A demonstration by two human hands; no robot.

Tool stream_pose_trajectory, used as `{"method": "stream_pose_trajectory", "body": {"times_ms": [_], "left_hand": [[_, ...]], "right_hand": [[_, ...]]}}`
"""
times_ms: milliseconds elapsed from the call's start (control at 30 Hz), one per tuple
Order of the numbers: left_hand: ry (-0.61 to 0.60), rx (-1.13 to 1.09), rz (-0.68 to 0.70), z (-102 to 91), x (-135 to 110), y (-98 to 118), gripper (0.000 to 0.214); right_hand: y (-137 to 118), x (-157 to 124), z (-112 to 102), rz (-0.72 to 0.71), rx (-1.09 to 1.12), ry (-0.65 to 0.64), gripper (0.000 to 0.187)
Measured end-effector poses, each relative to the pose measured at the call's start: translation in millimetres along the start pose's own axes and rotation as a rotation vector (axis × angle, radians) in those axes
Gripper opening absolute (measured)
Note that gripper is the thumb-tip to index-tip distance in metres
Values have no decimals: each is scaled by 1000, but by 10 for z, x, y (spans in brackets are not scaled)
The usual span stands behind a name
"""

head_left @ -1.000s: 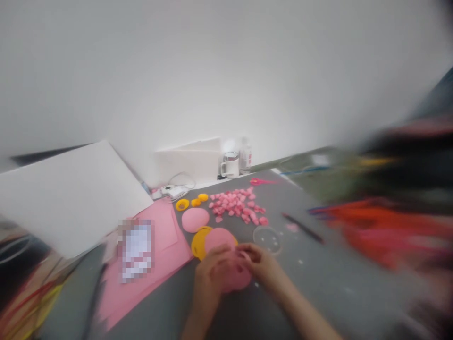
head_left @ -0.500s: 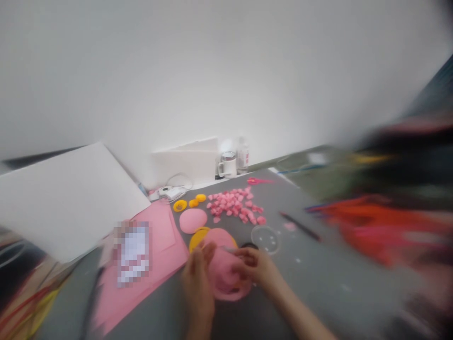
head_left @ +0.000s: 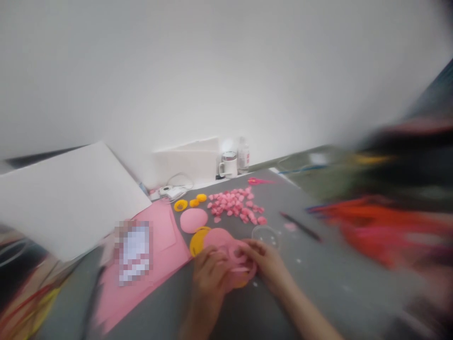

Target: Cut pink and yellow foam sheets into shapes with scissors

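Note:
Both my hands meet over a pink round paper piece [head_left: 242,264] near the front of the grey table [head_left: 318,283]. My left hand [head_left: 208,276] has its fingers curled on the piece's left side. My right hand [head_left: 264,259] pinches its right edge. The picture is blurred, so finer details of the grip are unclear. Just behind the held piece lie a pink disc [head_left: 216,237] over a yellow disc [head_left: 197,241], and another pink disc [head_left: 193,219].
A pile of small pink bits [head_left: 235,205] and small yellow rings [head_left: 191,203] lie further back. A clear round lid [head_left: 265,234], a dark pen [head_left: 300,226], pink paper sheets [head_left: 155,250], a white board [head_left: 67,198] and a mug [head_left: 229,164] also stand about.
My hands have drawn closer together on the pink piece, which now looks flatter and lower; the left hand's fingers have curled onto it.

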State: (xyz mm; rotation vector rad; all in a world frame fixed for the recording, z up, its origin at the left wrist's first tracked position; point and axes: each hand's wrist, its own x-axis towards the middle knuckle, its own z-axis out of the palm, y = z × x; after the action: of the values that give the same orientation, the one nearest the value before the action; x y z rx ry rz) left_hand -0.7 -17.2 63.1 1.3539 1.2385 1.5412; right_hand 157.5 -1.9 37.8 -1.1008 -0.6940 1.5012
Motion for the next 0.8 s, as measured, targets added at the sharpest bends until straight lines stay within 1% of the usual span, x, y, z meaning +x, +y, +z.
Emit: {"method": "stream_pose_trajectory", "body": {"times_ms": [67,133,200,300,400,533,633,733,800], "left_hand": [[61,69,-12,-1,-21,-19,23],[186,99,-92,-7,-40,-44,29],[283,62,-206,-12,-39,-69,34],[343,-9,-297,-15,-13,-97,37],[318,-8,-286,-22,-4,-98,33],[202,54,-254,-52,-26,-45,29],[148,56,-247,-80,-27,-5,29],[131,13,-191,-96,-6,-10,27],[138,0,-136,-89,7,-36,24]], "right_hand": [[40,12,-19,10,9,18,38],[78,17,-36,29,28,32,37],[108,14,-44,41,36,32,37],[129,-5,-35,44,34,20,38],[124,-24,-9,60,46,-4,38],[112,-32,16,74,52,-62,40],[114,-30,22,32,62,-107,38],[115,-30,37,-11,65,-103,40],[115,-38,54,-7,50,-87,42]]}}
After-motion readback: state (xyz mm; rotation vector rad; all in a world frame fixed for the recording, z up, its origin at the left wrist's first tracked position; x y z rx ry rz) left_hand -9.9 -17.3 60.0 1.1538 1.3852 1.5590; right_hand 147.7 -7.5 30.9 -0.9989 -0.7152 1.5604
